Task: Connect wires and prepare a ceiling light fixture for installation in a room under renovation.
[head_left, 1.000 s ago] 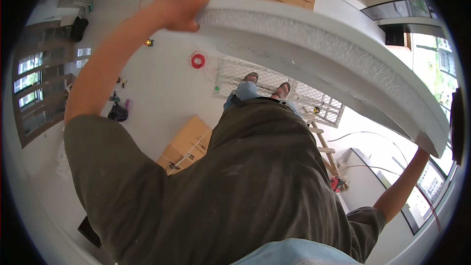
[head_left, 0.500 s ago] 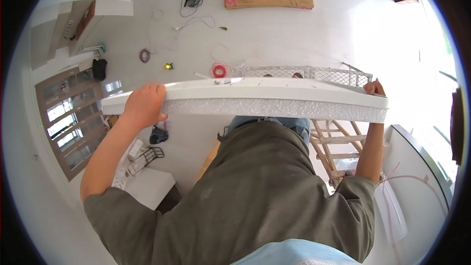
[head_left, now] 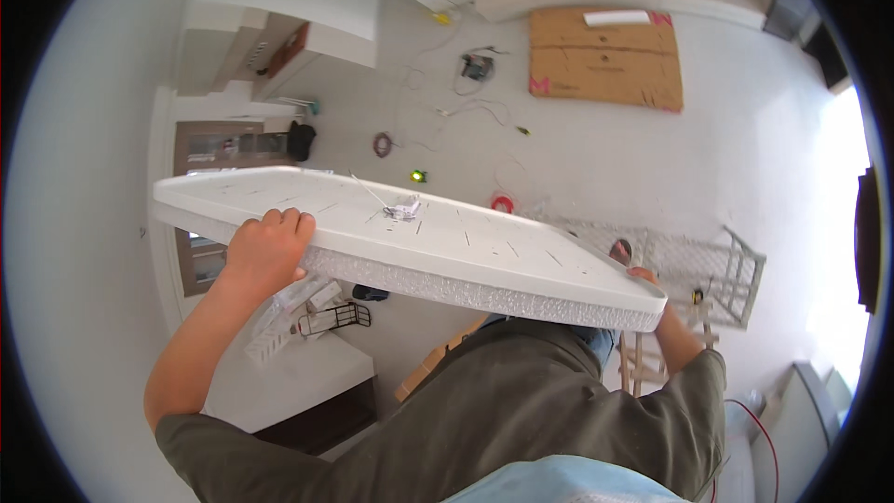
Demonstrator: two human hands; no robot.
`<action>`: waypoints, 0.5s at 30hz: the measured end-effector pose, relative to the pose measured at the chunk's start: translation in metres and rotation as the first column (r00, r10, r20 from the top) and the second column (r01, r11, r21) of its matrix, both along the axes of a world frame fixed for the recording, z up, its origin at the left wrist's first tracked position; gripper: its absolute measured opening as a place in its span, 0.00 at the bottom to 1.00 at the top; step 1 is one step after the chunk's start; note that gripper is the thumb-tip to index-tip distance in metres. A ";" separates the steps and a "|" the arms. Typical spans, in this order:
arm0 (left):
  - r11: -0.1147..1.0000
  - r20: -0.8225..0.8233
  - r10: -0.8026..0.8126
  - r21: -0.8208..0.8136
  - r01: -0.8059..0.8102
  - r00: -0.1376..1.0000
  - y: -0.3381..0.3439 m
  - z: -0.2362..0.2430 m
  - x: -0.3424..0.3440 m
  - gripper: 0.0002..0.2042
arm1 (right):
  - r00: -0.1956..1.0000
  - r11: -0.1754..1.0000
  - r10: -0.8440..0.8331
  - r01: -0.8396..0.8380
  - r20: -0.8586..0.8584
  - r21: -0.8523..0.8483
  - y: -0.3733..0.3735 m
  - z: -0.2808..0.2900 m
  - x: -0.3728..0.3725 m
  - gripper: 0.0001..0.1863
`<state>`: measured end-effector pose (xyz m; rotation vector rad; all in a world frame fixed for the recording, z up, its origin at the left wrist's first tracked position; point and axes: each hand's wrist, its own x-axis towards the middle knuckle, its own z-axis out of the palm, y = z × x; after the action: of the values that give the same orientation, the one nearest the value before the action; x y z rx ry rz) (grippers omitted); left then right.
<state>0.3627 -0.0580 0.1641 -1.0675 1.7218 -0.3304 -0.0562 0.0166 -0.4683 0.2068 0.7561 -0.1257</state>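
In front of my chest I hold a large rectangular ceiling light [head_left: 466, 247] with a white frame and a clear, textured side band. Its flat slotted back faces up, and a small white fitting with a wire [head_left: 402, 209] sits near the middle. My left hand [head_left: 270, 250] is closed over the near long edge, left of the middle, with the thumb under the rim. At the right end, my right hand [head_left: 644, 276] grips the edge; the light hides most of that hand. The light slopes, its left end farther out than its right.
Below is a mesh platform [head_left: 726, 265] with a foot on it, beside a wooden ladder [head_left: 633, 363]. A flat cardboard box [head_left: 605, 61], a power tool [head_left: 477, 67], cords and a red coil [head_left: 502, 203] lie on the floor. A white cabinet [head_left: 317, 377] stands lower left.
The light has swung: its right end came down and nearer, and its left end tipped outward, so its back shows more. Both hands still grip it. The room view has shifted right and down.
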 end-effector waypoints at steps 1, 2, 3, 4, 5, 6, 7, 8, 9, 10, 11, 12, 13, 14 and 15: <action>0.998 -0.009 -0.048 -0.046 0.048 0.999 0.002 0.012 -0.009 0.30 | 0.964 0.961 -0.264 0.267 0.038 -0.074 -0.005 0.011 0.015 0.17; 0.998 0.006 -0.018 -0.062 0.018 1.000 0.015 0.027 -0.019 0.30 | 0.865 0.855 -0.492 0.502 0.100 -0.129 -0.011 0.018 0.023 0.20; 0.987 0.023 -0.013 -0.158 0.017 1.000 0.033 0.041 -0.028 0.30 | 0.945 0.939 -0.316 0.324 0.082 -0.118 -0.029 0.028 0.025 0.23; 0.967 0.042 -0.005 -0.252 0.015 0.999 0.055 0.052 -0.035 0.29 | 0.954 0.947 -0.285 0.296 0.095 -0.125 -0.043 0.038 0.028 0.23; 0.938 0.064 0.024 -0.346 0.000 0.998 0.083 0.061 -0.040 0.29 | 0.946 0.935 -0.302 0.317 0.115 -0.156 -0.059 0.062 0.029 0.24; 0.902 0.087 0.050 -0.431 -0.008 0.995 0.117 0.069 -0.044 0.28 | 0.937 0.922 -0.322 0.343 0.136 -0.181 -0.072 0.091 0.034 0.24; 0.867 0.120 0.032 -0.497 0.032 0.992 0.154 0.073 -0.042 0.27 | 0.940 0.926 -0.306 0.331 0.154 -0.182 -0.093 0.134 0.041 0.24; 0.826 0.148 0.011 -0.559 0.075 0.989 0.187 0.067 -0.031 0.26 | 0.916 0.891 -0.372 0.397 0.149 -0.219 -0.118 0.183 0.047 0.21; 0.765 0.131 -0.007 -0.638 0.090 0.991 0.212 0.050 -0.015 0.25 | 0.888 0.849 -0.439 0.460 0.137 -0.261 -0.140 0.211 0.054 0.18; 0.708 0.103 -0.043 -0.699 0.103 0.994 0.219 0.035 -0.002 0.24 | 0.885 0.805 -0.451 0.460 0.116 -0.374 -0.168 0.174 0.059 0.17; 0.715 0.092 0.004 -0.696 0.061 0.996 0.213 0.030 0.010 0.23 | 0.888 0.760 -0.452 0.432 0.082 -0.485 -0.199 0.131 0.057 0.16; 0.676 0.033 0.060 -0.737 -0.016 0.998 0.209 0.030 0.022 0.23 | 0.896 0.736 -0.430 0.417 0.107 -0.533 -0.230 0.155 0.065 0.24; 0.636 -0.032 0.104 -0.766 -0.092 0.994 0.202 0.028 0.044 0.24 | 0.878 0.597 -0.474 0.380 0.072 -0.707 -0.256 0.189 0.065 0.23; 0.595 -0.047 0.141 -0.794 -0.122 0.989 0.194 0.029 0.062 0.25 | 0.821 0.416 -0.562 0.384 0.099 -0.824 -0.279 0.197 0.059 0.24; 0.548 -0.054 0.189 -0.823 -0.151 0.980 0.188 0.028 0.075 0.27 | 0.875 0.573 -0.484 0.304 -0.015 -0.761 -0.310 0.235 0.059 0.23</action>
<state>0.4373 0.1303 0.1921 -1.8775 1.3786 -1.1122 0.0024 -0.2930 -0.2330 -0.4479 0.8144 -0.9030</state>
